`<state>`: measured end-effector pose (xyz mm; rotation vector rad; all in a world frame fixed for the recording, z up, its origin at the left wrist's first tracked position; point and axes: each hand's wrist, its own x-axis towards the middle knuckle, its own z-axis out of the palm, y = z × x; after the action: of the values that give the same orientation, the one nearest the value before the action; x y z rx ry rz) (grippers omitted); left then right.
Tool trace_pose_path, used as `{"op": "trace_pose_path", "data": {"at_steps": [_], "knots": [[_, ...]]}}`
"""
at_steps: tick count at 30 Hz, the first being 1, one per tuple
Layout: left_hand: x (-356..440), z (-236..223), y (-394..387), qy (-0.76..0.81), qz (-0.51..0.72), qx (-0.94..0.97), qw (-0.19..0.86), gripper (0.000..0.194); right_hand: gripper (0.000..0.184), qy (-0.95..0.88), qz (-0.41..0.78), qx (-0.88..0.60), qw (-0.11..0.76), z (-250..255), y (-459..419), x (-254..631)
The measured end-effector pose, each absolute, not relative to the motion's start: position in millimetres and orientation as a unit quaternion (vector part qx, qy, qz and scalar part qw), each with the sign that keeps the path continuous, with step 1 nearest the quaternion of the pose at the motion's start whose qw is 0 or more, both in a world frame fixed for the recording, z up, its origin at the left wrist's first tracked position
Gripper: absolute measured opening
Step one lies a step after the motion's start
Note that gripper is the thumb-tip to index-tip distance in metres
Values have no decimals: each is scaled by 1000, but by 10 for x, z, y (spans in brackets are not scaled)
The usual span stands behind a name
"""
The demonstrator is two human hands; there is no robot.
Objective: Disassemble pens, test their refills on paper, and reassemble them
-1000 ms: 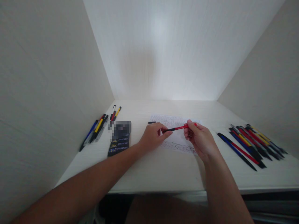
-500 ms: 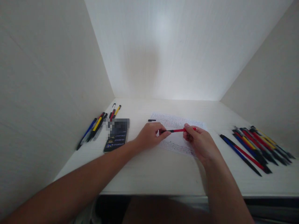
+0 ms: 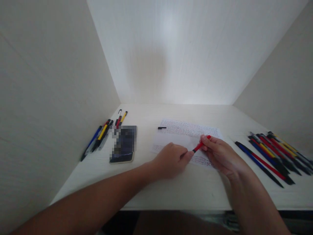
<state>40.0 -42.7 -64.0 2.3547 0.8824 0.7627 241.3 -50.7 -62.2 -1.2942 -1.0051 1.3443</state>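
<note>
A red pen [image 3: 199,146] with a black grip section is held between my two hands above a sheet of paper [image 3: 181,140] covered in small handwriting. The fingers of my left hand [image 3: 172,160] are closed around its dark lower end, which they hide. My right hand [image 3: 217,151] pinches the red barrel near its upper end. The pen slants, its red end up and to the right. On the paper's upper left edge lies a small black pen cap [image 3: 161,128].
A smartphone [image 3: 123,143], partly pixelated, lies left of the paper. Several pens [image 3: 100,135] are grouped by the left wall, and several more pens [image 3: 274,153] spread out at the right. White panels enclose the desk [image 3: 146,195] at the back and sides.
Both hands have moved right and my left hand closer to me. The pen has turned from nearly level to slanted. The phone's screen looks darker.
</note>
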Motion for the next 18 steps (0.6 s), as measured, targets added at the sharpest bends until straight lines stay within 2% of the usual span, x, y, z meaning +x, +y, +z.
{"op": "trace_pose_path", "data": {"at_steps": [5,11,18], "knots": [[453,-690,-434,354,274,857,255,47,44,-411,579,-500,495,-587,-492,2455],[428,-703,-401,370,270,818,348,46,36,-379,578,-486,535,-595,-503,2362],[437,-615,-493,368,283,822,330,48,37,-393,553,-500,538,-588,-512,2334]]}}
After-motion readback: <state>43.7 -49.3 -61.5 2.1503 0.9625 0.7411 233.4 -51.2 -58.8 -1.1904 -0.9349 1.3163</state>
